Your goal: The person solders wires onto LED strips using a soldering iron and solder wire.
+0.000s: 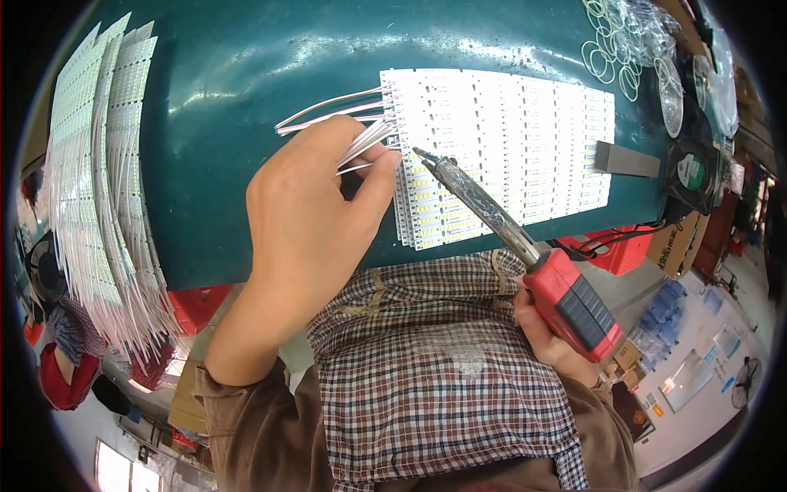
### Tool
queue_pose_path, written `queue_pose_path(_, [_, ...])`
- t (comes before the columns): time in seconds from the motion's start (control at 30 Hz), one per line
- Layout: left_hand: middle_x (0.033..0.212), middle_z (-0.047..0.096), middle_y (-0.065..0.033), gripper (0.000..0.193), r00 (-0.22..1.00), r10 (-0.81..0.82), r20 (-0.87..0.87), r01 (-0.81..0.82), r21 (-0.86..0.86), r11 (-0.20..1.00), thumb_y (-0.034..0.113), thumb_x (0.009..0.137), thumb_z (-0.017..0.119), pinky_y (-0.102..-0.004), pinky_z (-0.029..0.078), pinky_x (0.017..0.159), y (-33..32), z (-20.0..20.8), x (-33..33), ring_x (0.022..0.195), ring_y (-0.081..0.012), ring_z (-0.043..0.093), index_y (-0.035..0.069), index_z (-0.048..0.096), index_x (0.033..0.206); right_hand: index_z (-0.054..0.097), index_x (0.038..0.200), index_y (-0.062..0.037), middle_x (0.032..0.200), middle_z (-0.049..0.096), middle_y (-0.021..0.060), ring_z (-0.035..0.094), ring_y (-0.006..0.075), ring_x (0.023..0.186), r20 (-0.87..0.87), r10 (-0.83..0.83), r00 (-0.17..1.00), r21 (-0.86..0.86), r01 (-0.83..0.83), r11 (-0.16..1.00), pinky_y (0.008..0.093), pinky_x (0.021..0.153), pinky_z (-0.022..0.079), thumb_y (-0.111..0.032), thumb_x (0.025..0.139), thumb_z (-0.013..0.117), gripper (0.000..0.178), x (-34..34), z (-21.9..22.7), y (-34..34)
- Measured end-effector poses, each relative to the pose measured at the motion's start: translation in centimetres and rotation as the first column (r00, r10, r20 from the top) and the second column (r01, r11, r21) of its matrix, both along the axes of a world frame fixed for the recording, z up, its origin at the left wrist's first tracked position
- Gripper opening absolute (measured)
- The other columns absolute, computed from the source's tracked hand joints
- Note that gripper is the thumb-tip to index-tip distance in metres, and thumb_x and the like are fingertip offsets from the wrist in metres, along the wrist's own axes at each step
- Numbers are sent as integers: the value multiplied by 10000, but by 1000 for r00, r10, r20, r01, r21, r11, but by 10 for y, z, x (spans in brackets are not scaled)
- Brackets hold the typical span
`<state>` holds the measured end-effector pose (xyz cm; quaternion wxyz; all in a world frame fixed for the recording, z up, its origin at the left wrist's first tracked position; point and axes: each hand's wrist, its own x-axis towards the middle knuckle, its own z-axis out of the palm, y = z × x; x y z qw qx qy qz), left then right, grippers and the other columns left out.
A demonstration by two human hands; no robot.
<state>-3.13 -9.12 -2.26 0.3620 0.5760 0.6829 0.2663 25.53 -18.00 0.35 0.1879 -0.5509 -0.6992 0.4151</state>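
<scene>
White LED strip boards (508, 148) sit side by side right of mid-worktop (221, 164), near long edge, leads end facing left. Left hand (321, 197) has thumb and fingers pinched on a bunch of white lead wires (363, 144) at that end; right hand (548, 338) is wrapped round the red handle of a soldering iron (574, 305), tip just at the boards' left end, can't tell if touching. Handling, my read: boards thin, light, bendy, smooth enough to slide; joints fragile, so hold boards by long edges, off the LEDs. Wires soft and springy, grip close to their ends. Iron stiff, handle only, metal shaft likely hot. Grey metal bar (630, 161) overlaps the boards' right end, blocks lifting there. Black fan (690, 170) by the worktop's right end, rubber bands (608, 51) and clear plastic bags (643, 29) at the far right corner. Wired board stacks (119, 164) fill the left end, leads dangling over the near edge, easy to snag.
</scene>
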Motion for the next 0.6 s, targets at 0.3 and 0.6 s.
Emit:
queue_pose_path(0.3, [872, 649, -10, 90, 969, 54, 241, -52, -14, 999, -38, 869, 722, -207, 469, 695, -6, -13, 1, 815, -60, 581, -20, 651, 921, 679, 948, -5, 830, 656, 126, 663, 284, 655, -8, -4, 1000, -10, 4, 1000, 339, 567, 533, -96, 768, 780, 226, -1, 0, 0])
queue_pose_path(0.6, [876, 655, -15, 91, 971, 42, 237, -33, -42, 999, -42, 867, 717, -216, 491, 717, -5, -12, 0, 828, -69, 598, -32, 654, 931, 686, 924, -7, 810, 657, 132, 671, 300, 660, -11, 22, 1000, -7, -22, 1000, 355, 581, 546, -81, 758, 783, 206, -5, 0, 6])
